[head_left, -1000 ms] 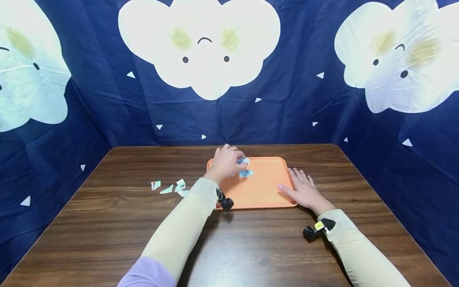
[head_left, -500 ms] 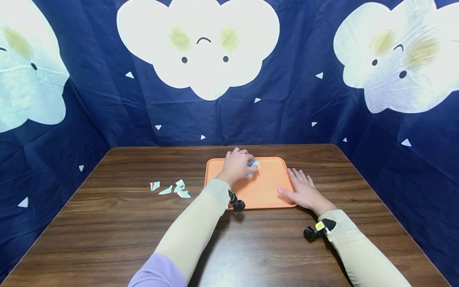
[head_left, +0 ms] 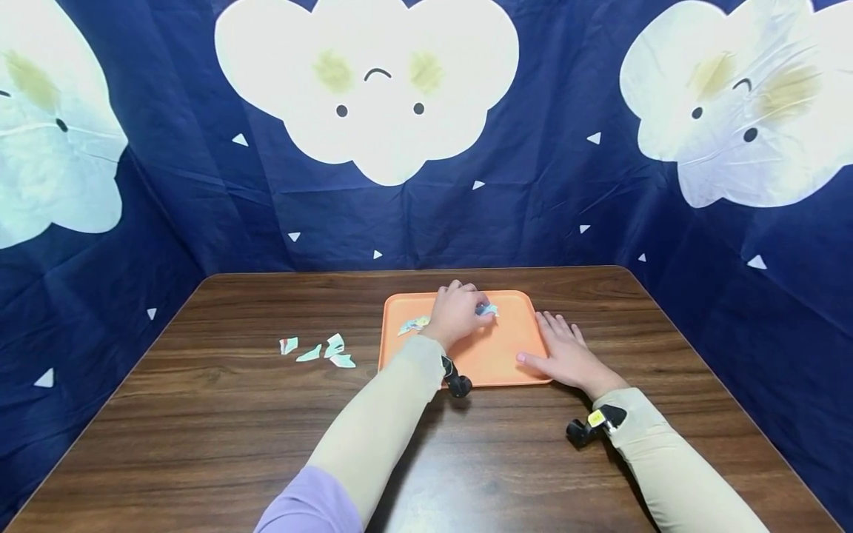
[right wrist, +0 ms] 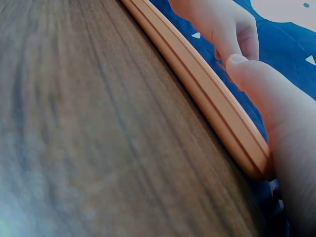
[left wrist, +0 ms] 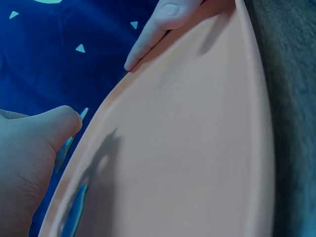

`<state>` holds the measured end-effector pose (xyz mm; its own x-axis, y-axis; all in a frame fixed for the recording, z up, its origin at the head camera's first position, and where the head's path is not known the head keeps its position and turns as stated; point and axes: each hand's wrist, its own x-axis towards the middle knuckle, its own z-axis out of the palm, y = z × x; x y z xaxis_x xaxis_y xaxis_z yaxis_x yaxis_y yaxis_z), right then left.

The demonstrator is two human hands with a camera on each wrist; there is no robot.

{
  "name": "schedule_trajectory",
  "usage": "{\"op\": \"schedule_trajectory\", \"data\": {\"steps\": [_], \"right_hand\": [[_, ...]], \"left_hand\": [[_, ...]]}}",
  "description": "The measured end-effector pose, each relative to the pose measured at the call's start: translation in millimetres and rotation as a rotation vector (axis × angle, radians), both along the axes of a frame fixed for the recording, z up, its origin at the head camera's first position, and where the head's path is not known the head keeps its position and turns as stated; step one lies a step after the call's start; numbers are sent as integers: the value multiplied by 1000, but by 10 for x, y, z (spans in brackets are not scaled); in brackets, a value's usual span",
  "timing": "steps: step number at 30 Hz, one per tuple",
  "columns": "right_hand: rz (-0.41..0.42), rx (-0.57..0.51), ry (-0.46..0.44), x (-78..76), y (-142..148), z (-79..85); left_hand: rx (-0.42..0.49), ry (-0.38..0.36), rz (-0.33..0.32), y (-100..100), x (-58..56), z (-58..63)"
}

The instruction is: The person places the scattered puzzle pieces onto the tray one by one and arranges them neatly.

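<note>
My left hand [head_left: 458, 317] hangs over the orange tray [head_left: 513, 352], pinching a bluish torn paper piece [head_left: 489, 309] between thumb and fingers. The left wrist view shows the pinched piece [left wrist: 84, 113] raised above the tray, with its shadow below. Another blue paper piece [left wrist: 74, 212] lies on the tray under that hand, mostly hidden from the head view. Small multicoloured paper scraps [head_left: 415, 324] lie at the tray's left side, partly covered by the hand. My right hand [head_left: 568, 354] rests with extended fingers along the tray's right edge, thumb over the rim.
Several pale green torn paper pieces [head_left: 335, 346] lie on the brown wooden table [head_left: 220, 414] left of the tray. A dark blue curtain with white clouds [head_left: 373, 81] surrounds the table at the back and sides.
Holding the paper piece, my left hand has moved right and slightly nearer across the tray, uncovering scraps at the tray's left. The right hand stays at the edge.
</note>
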<state>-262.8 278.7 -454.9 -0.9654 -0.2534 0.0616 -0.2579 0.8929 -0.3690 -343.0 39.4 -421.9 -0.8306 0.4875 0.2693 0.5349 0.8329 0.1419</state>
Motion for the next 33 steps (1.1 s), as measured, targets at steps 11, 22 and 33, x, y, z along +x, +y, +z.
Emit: {"op": "schedule_trajectory", "data": {"steps": [11, 22, 33], "right_hand": [[17, 5, -11, 45, 16, 38], [35, 34, 1, 42, 32, 17], [30, 24, 3, 37, 19, 23]], "left_hand": [[-38, -56, -10, 129, 36, -81], [-59, -54, -10, 154, 46, -145], [-76, -48, 8, 133, 47, -131]]}}
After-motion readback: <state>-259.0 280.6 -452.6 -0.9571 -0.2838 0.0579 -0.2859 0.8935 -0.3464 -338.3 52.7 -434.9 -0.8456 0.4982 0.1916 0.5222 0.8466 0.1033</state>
